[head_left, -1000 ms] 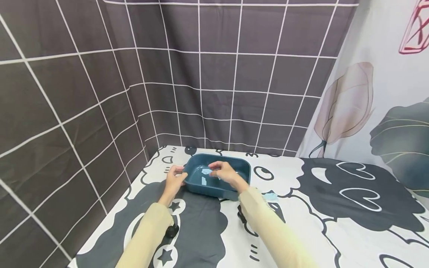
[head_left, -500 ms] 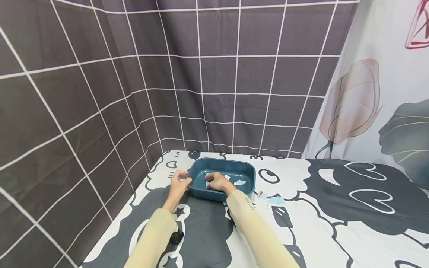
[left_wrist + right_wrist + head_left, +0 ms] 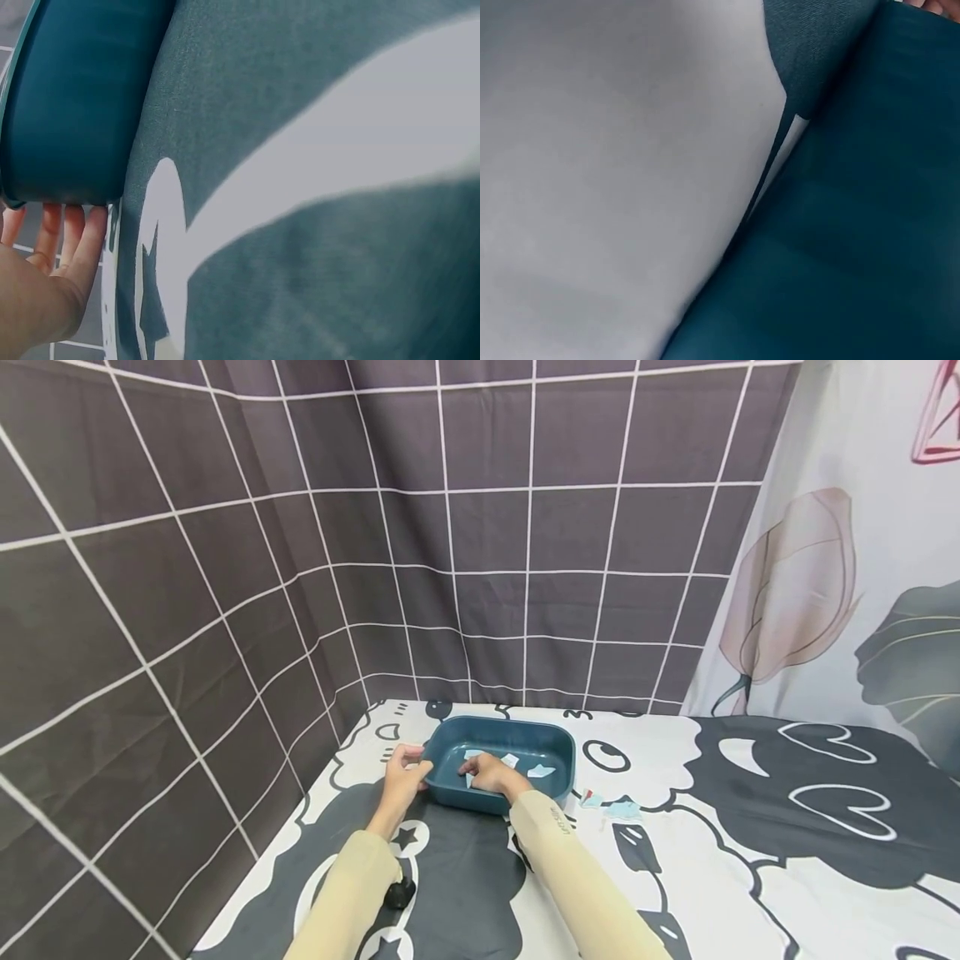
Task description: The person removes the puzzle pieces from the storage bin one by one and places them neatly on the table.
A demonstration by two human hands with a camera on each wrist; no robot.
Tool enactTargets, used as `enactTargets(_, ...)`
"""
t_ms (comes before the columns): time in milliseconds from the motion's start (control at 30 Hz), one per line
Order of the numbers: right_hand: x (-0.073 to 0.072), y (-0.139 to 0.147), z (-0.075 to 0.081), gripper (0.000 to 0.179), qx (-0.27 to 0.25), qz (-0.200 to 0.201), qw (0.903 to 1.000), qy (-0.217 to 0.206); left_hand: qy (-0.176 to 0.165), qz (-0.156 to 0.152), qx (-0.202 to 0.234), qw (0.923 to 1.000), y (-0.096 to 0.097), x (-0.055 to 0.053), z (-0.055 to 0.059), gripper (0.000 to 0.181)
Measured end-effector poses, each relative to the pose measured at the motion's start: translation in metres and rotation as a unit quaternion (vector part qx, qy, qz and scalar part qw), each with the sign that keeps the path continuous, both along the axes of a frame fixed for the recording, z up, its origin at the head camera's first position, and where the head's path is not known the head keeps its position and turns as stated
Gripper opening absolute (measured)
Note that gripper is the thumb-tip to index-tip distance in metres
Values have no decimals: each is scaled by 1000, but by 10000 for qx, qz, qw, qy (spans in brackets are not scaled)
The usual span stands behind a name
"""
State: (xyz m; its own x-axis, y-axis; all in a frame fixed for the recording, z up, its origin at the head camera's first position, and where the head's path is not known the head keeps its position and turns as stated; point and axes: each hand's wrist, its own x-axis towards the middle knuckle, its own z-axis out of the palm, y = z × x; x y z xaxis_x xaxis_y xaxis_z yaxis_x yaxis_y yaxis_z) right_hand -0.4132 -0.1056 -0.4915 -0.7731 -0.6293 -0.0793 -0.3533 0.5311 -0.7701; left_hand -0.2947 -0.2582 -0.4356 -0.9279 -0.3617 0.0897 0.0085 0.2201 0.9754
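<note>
1. A person's left hand (image 3: 401, 775) rests loose fingers against a dark-blue, rounded-rectangular, plastic-looking basin (image 3: 467, 798), likely steadying it on the black-and-white cartoon-print cloth (image 3: 465, 877).
2. The right hand (image 3: 491, 772) dips inside among thin pale-blue scraps (image 3: 540, 771); whether it pinches one cannot be told.
3. The basin opens upward, long axis left to right.

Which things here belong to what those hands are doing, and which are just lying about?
Likely in use:
blue tub, touched by the left hand
right hand, inside it
pale scraps there too

Likely just around:
outside scraps, perhaps relevant
patterned cloth
grid curtain
flowered curtain
</note>
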Motion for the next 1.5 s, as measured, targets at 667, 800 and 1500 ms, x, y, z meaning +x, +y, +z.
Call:
enactTargets(667, 69, 27, 84, 43, -2012, -896, 9662, -1339, 14, 122, 47, 9999, 4, -3, -4, 33)
enactTargets(800, 69, 46, 92, 44, -2448, -1103, 9522, -1459, -44, 86, 59, 9999, 4, -3, -5, 32)
enactTargets(1500, 81, 193, 86, 43, -2534, -2116, 9381, -1043, -104, 39, -105, 9999, -2, 3, -5, 34)
